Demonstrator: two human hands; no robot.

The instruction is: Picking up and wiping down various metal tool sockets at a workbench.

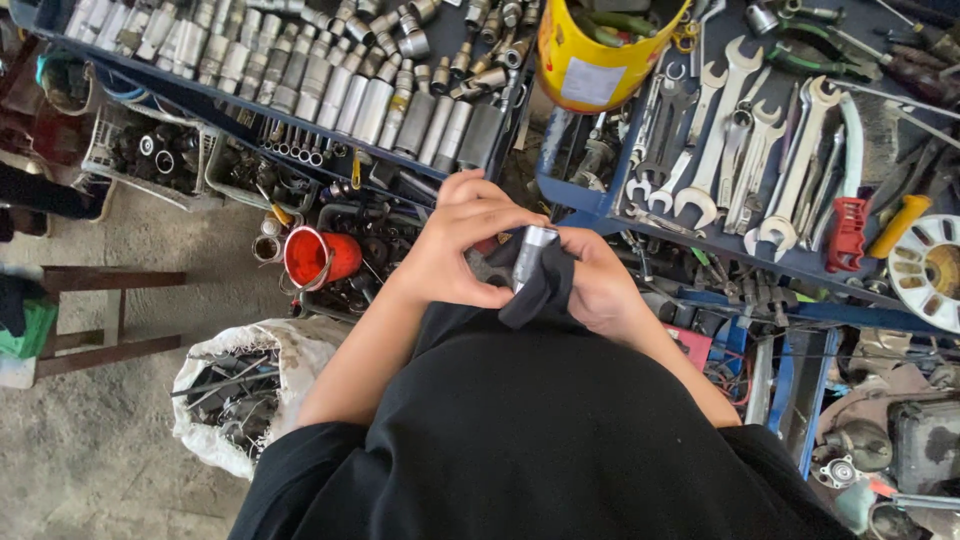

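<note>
The metal socket (531, 252) sits between both hands, close in front of the person's chest, near the blue tray (560, 190) edge. The left hand (462, 240) has its fingers curled shut around the socket's upper end, while the right hand (598, 285) pinches a fold of black cloth (535, 290) against the lower part. To do it well, I'd guess you hold the socket firmly and turn it inside the cloth so every side gets rubbed. The cloth covers the lower half, so its size and drive end can't be made out. Right fingertips are mostly hidden too.
</note>
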